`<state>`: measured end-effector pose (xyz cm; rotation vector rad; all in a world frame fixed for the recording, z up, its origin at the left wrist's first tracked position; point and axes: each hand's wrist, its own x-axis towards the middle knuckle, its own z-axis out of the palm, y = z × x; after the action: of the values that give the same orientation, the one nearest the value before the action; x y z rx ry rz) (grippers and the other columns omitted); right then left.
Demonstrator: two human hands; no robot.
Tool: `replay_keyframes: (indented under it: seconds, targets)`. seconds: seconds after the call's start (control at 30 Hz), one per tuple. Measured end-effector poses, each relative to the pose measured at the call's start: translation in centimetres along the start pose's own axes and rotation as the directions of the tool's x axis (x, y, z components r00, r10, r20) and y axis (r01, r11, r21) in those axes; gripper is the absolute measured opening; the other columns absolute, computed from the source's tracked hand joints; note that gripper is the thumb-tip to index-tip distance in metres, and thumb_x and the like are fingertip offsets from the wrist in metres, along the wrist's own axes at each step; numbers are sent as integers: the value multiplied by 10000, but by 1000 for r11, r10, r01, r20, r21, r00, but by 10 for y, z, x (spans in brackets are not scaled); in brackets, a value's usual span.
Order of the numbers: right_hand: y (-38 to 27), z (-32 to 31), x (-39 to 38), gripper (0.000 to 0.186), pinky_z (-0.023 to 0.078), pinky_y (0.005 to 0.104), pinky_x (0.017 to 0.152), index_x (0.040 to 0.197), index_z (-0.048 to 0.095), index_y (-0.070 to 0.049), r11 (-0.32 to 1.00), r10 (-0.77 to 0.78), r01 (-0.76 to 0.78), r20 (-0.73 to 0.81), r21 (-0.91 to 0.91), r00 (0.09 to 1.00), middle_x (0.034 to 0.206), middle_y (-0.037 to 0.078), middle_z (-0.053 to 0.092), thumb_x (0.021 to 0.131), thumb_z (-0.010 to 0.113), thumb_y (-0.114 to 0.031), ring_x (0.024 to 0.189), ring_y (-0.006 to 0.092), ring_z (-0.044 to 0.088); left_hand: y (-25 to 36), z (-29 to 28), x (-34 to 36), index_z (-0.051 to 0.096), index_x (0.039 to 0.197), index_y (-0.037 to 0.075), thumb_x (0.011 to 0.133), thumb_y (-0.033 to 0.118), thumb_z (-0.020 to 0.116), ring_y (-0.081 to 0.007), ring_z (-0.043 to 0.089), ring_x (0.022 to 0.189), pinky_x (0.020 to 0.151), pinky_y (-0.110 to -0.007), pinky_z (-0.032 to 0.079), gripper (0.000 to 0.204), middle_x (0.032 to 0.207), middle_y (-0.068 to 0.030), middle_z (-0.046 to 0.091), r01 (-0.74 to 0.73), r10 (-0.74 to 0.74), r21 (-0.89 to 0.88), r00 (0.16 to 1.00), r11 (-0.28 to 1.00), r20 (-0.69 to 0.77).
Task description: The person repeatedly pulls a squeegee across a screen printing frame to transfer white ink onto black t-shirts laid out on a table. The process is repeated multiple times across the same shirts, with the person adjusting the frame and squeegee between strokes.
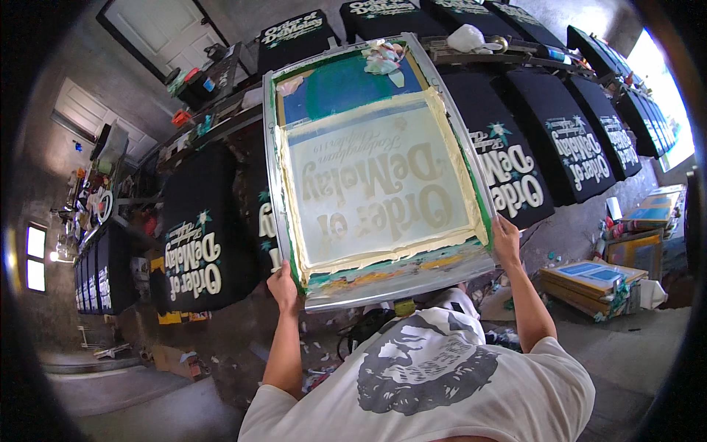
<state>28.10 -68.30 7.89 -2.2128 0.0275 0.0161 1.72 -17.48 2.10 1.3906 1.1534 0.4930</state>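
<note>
Between my two hands is a large screen-printing frame (383, 177), its metal edges lined with green tape and cream ink smeared round the pale mesh. My left hand (285, 289) grips the near left corner, fingers wrapped round the edge. On the opposite side, my right hand (506, 239) holds the lower right edge in the same way. A crumpled, ink-stained rag (383, 57) rests on the frame's blue far end. Black printed shirts (195, 228) lie on boards to the left, and another black shirt (563, 136) is to the right, beyond the frame.
Rows of shirt boards flank the frame on both sides. A white bundle (471, 39) sits on the rail at the back. Stacked wooden screens (593, 283) lie on the floor at right, by scattered scraps. A cardboard box (175, 361) stands at lower left.
</note>
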Motion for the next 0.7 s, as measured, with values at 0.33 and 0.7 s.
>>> replay_keyframes:
  seconds: [0.33,0.7]
  targets:
    - [101,-187,119,390,507,261,816,1301,680,29,989,81,-86,41,123,996,999,46,739,1061,589,-264,907,75,609,16,205,-134,560,685,-66,1019,283,658,-112,408,641,585,-359,351,493,653,6,529,38,-38,80,999,996,8]
    - [176,-268,161,392,518,283,836,1301,680,27,989,138,-144,101,45,985,1027,95,755,1053,598,-264,923,102,635,4,287,-225,581,635,-33,1002,240,670,-89,412,605,557,-334,324,465,616,28,504,99,-97,35,994,995,-50]
